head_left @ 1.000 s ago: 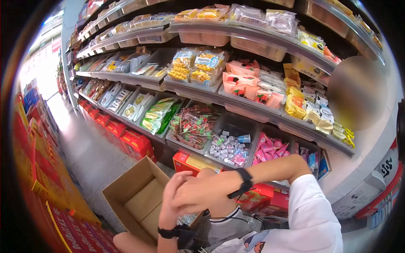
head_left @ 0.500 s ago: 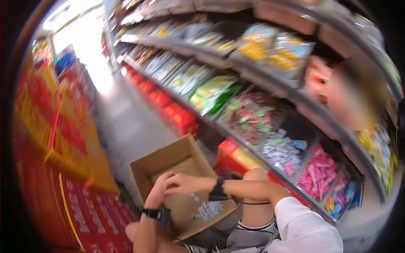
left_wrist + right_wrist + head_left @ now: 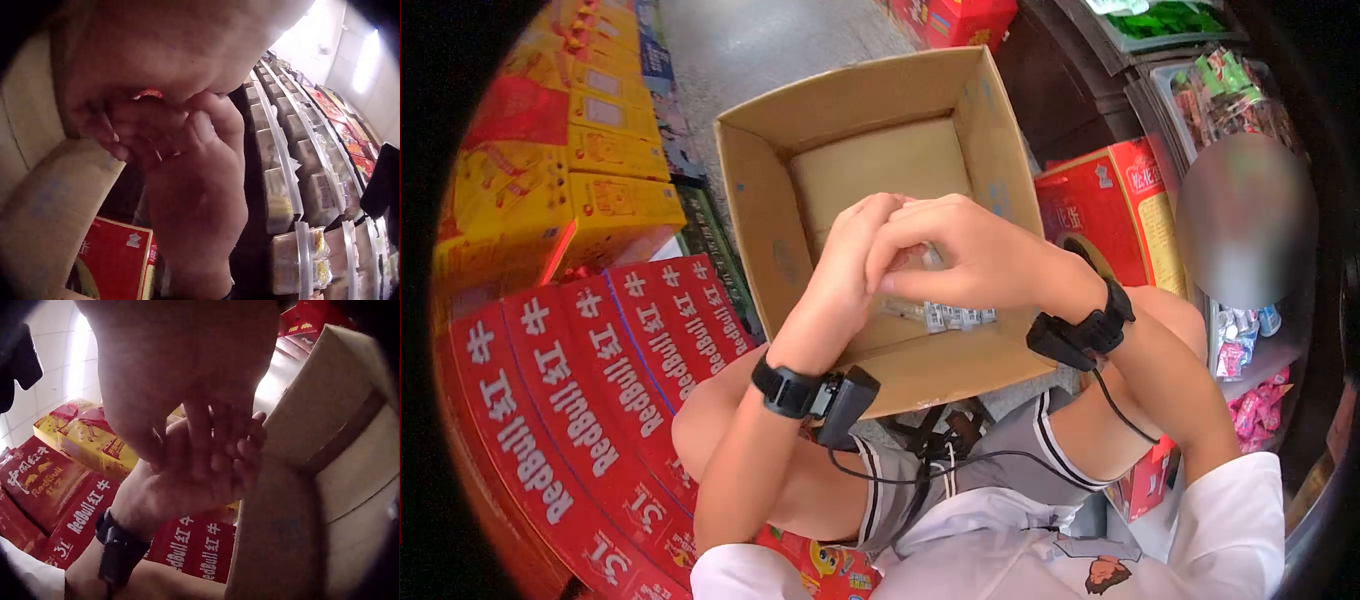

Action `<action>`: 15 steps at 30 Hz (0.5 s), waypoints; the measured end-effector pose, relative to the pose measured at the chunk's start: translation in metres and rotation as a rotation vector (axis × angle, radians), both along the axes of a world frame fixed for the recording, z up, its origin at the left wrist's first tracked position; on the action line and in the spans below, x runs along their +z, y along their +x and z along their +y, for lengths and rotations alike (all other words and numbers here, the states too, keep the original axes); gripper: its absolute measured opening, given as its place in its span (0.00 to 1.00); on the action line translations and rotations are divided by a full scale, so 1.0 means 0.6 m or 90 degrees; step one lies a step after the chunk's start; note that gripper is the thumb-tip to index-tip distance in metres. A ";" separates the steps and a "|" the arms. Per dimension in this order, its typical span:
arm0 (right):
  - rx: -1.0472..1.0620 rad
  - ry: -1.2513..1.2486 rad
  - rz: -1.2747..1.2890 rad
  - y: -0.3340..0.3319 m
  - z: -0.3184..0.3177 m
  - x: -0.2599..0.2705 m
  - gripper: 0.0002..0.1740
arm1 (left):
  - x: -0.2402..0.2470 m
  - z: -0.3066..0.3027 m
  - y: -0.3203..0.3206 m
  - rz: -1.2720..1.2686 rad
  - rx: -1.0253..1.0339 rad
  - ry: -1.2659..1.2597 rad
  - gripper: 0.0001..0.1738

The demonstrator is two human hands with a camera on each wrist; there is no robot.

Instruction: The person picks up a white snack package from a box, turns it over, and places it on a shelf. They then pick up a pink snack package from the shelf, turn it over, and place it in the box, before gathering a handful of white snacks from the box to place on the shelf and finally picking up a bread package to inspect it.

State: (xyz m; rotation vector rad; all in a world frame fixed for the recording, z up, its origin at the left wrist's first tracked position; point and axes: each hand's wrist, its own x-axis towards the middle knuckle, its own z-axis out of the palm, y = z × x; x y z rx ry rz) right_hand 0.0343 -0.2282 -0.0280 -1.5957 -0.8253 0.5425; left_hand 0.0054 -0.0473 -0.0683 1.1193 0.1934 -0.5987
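Observation:
Both my hands are together over the open cardboard box (image 3: 885, 385). My right hand (image 3: 975, 250) lies across my left hand (image 3: 850, 255), with the fingers of the two overlapping. In the right wrist view, the right fingers reach straight over the loosely bent left hand (image 3: 200, 475). No object shows between the palms, though their inner sides are partly hidden. Below them, several small whitish packets (image 3: 960, 318) lie on the near part of the box floor, partly covered by the right hand.
Red Bull cartons (image 3: 590, 400) and yellow cartons (image 3: 615, 215) are stacked at the left. A red carton (image 3: 1100, 205) stands right of the box. Shelf bins of sweets (image 3: 1225, 95) line the far right. My bare knees flank the box's near side.
The head view has swung from the shelves down to the box. My hands have stayed together and now appear over the box's middle.

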 end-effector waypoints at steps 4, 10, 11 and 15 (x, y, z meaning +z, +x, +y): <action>0.008 -0.022 0.066 0.011 0.006 -0.004 0.05 | -0.005 -0.007 -0.008 0.083 0.076 -0.056 0.11; -0.026 -0.015 0.088 0.007 0.017 -0.009 0.05 | -0.015 0.007 0.000 0.099 0.095 -0.179 0.14; -0.027 -0.014 0.097 0.005 0.017 -0.009 0.05 | -0.019 0.003 -0.003 0.111 0.108 -0.183 0.14; -0.035 -0.012 0.104 -0.002 0.023 -0.026 0.04 | -0.013 -0.013 -0.013 0.160 0.150 -0.169 0.15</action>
